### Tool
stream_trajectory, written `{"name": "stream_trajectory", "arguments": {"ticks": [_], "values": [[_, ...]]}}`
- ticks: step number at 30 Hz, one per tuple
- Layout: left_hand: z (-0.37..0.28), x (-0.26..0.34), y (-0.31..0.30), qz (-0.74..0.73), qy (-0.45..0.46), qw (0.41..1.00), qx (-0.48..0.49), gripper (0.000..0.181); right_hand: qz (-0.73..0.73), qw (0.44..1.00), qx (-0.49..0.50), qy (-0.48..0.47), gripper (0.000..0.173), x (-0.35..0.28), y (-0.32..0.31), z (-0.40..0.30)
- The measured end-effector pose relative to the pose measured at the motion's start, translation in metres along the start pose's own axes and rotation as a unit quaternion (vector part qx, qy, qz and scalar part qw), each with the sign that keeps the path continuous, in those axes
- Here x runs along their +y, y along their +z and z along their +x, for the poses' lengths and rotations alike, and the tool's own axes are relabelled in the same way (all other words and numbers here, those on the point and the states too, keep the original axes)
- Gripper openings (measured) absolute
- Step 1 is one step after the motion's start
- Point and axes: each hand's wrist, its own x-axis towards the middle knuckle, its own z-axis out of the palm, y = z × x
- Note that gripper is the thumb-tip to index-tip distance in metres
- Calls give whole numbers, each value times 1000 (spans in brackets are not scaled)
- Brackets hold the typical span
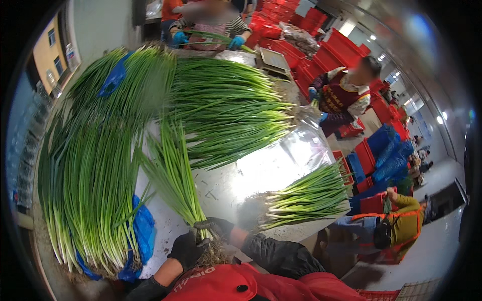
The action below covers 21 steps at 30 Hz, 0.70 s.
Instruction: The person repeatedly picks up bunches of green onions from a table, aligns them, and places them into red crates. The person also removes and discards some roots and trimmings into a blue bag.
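Note:
A bunch of green onions (184, 180) stands out from my body over the metal table (169, 240), its leaves pointing away and its brown roots towards my red apron. My left hand (187, 248), in a black glove, is closed around the white stems just above the roots. On the other side of the same stems is my right hand (212, 227), also black-gloved, gripping them with its fingers. To the right lies a shorter pile of green onions (305, 195), roots facing left. A large pile of green onions (94, 188) lies left, partly over blue plastic (143, 225).
More green onions (229, 98) spread across the table's far side. Clear plastic film (293, 146) lies at the right edge. Co-workers in blue gloves (236, 42) stand opposite and at right (340, 94). Another person (399, 225) carries a red crate. Red crates (339, 49) are stacked behind.

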Motion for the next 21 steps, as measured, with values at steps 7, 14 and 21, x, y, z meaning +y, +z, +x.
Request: {"name": "stream_trajectory", "arguments": {"ticks": [7,14,21], "values": [[17,-21,11,-148,64,983,89,30,-80,989,116,-49,23,2,-19,-4],[46,-47,3,-367,-111,923,29,37,-277,936,217,9,32,-17,37,-30],[73,-34,34,-676,-68,733,34,38,-426,880,191,-82,36,-13,22,-34]]}}
